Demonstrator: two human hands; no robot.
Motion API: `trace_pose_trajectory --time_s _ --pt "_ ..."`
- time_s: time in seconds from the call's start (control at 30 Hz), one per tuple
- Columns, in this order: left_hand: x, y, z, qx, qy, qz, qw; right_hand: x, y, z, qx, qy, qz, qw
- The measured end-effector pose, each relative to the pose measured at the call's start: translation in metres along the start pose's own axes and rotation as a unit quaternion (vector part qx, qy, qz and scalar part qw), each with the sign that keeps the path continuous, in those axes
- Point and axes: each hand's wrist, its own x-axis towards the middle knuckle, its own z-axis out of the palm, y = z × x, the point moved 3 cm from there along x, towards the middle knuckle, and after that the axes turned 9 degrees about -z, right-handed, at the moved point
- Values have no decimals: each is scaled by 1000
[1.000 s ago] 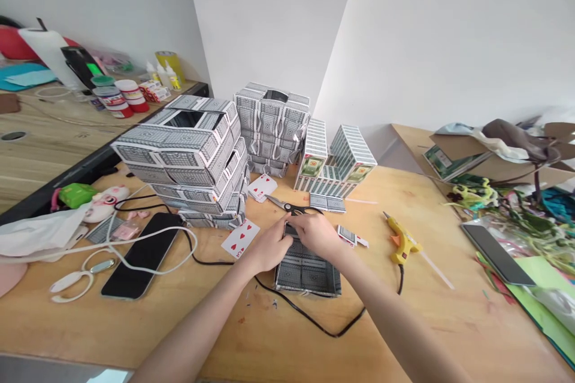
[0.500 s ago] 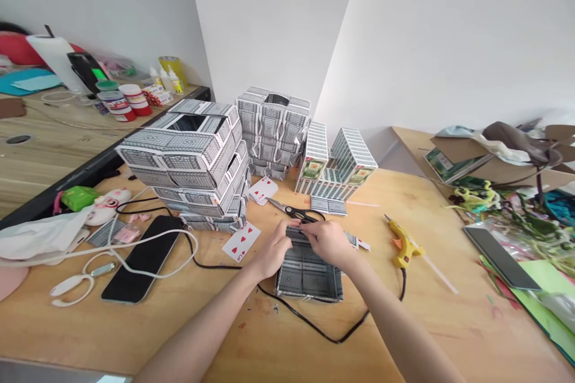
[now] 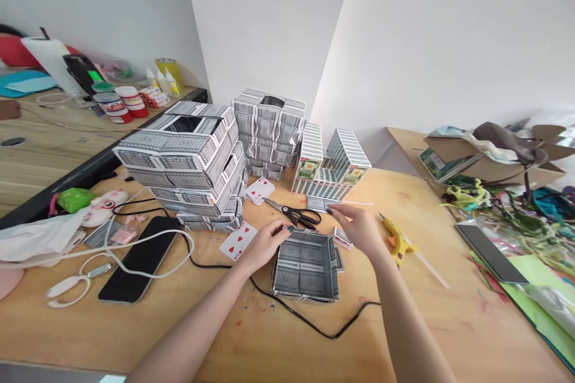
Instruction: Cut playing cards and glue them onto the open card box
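Note:
An open tray made of playing cards [image 3: 305, 278] with grey-patterned backs lies before me. My left hand [image 3: 267, 243] grips its far left corner, fingertips closed on the rim. To the right, my right hand [image 3: 358, 228] reaches forward with fingers stretched out; its fingertips are at the right edge of some face-down cards [image 3: 317, 203]. Whether they touch these cards I cannot tell. Black-handled scissors [image 3: 299, 214] lie just beyond the tray. Beneath my right hand is a small stack of cards [image 3: 342, 237], and another card [image 3: 339, 259] shows beside the tray.
Large card-built boxes [image 3: 179, 158] and a second card structure [image 3: 269, 131] stand behind, near green boxes [image 3: 345, 158]. A yellow glue gun [image 3: 396, 239] lies right; its black cord [image 3: 305, 318] crosses in front. Phones [image 3: 139, 260] and a white cable [image 3: 157, 275] lie left.
My right hand has left the tray's far edge and moved right and forward to the face-down cards. My left hand stays at the tray's corner. The view has shifted slightly.

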Motion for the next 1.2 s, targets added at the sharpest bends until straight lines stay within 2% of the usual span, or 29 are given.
trace_pose_trajectory --time_s 0.1,0.17,0.27,0.33,0.43,0.5,0.6,0.7,0.77,0.87,0.93,1.07,1.2 --pt "4 -4 -6 -9 42 -1 999 -10 43 -9 -56 -27 87 994" --pt "4 -6 -6 -9 35 -8 999 -18 65 -3 -70 -68 126 987" --pt "2 -5 -1 8 -7 -3 1000 -27 79 13 -69 -96 153 981" --pt "0 -4 1 23 -8 5 1000 -28 79 20 -84 -93 163 979" --pt "-2 -3 0 54 18 16 998 -26 74 22 -98 -84 165 978" --pt "-2 -3 -6 80 45 18 996 -24 68 17 -67 -59 149 985" --pt "-2 1 -19 138 94 15 986 -20 58 10 59 3 123 991" --pt "-2 13 -31 228 123 27 965 -16 45 6 175 17 87 981" --pt "-2 24 -33 288 108 68 949 -12 33 5 187 12 70 980" --pt "2 39 -25 355 49 125 925 -6 14 3 149 14 72 986" --pt "7 43 -19 393 21 124 911 -3 0 2 110 13 60 992" --pt "19 42 -12 447 -1 116 887 -1 -25 1 17 2 -3 1000" --pt "25 38 -12 444 -20 132 886 -3 -33 5 -43 -17 -35 998"
